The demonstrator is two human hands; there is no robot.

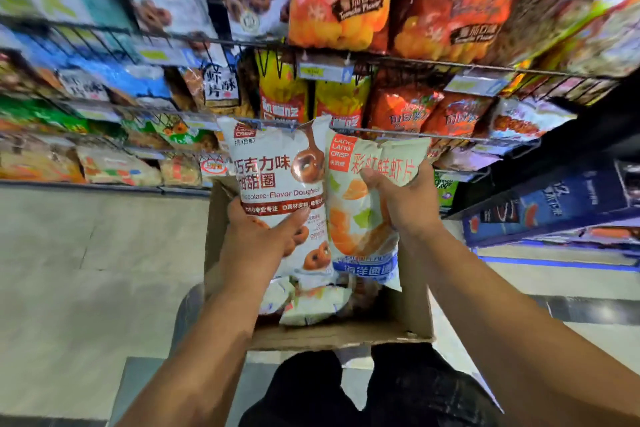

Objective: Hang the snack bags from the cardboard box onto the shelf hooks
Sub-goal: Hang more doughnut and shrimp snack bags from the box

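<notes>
Two snack bags are held up side by side over the open cardboard box (339, 336), their long axes running up toward the shelf hooks (349, 59) above and ahead. The left hand (263, 239) grips the lower half of the chocolate doughnut bag (277, 163), thumb laid across its front. The right hand (405, 201) clutches the prawn cracker bag (360, 218) near its upper right, crumpling it. Both forearms reach forward, roughly parallel. More bags lie in the box below. Neither hand seems clearly nearer the hooks.
</notes>
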